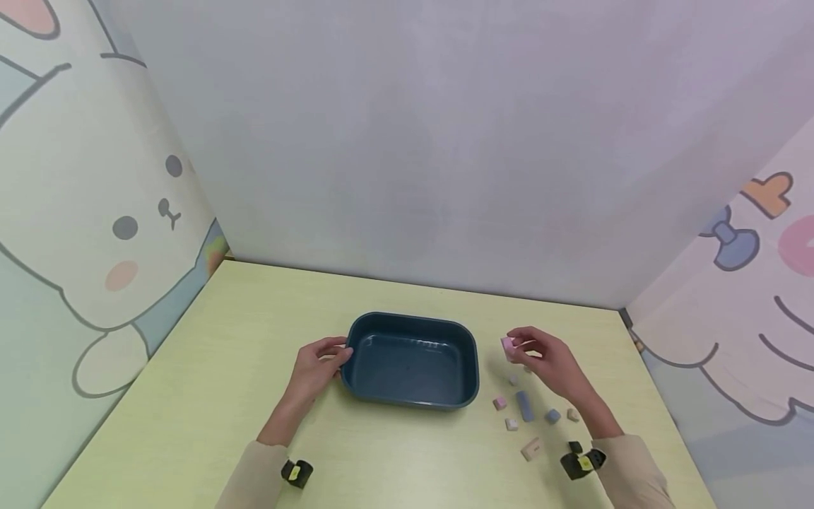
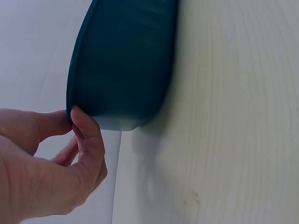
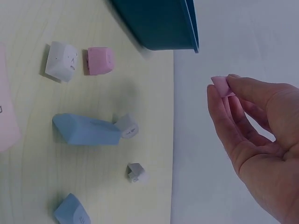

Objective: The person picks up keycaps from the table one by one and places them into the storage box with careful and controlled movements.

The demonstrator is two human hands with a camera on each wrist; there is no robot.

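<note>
A dark teal rectangular tray (image 1: 407, 371) stands on the table with nothing inside it. At its left end my left hand (image 1: 320, 362) pinches the rim between thumb and fingers; the left wrist view shows this grip on the tray wall (image 2: 121, 60). My right hand (image 1: 552, 362) is raised just right of the tray, pinching a pink keycap (image 3: 221, 86) between thumb and fingertips. Below that hand lie loose keycaps: another pink keycap (image 3: 100, 60), a white keycap (image 3: 61, 61), a long blue keycap (image 3: 86, 129) and a smaller blue keycap (image 3: 72, 211).
A long pale keycap (image 1: 531, 448) lies nearest the front, and a beige keycap (image 1: 573, 415) sits by the right forearm. Small whitish keycaps (image 3: 127, 126) lie beside the long blue one. The pale table (image 1: 273, 304) meets a plain back wall (image 1: 407, 155), with cartoon-printed sides.
</note>
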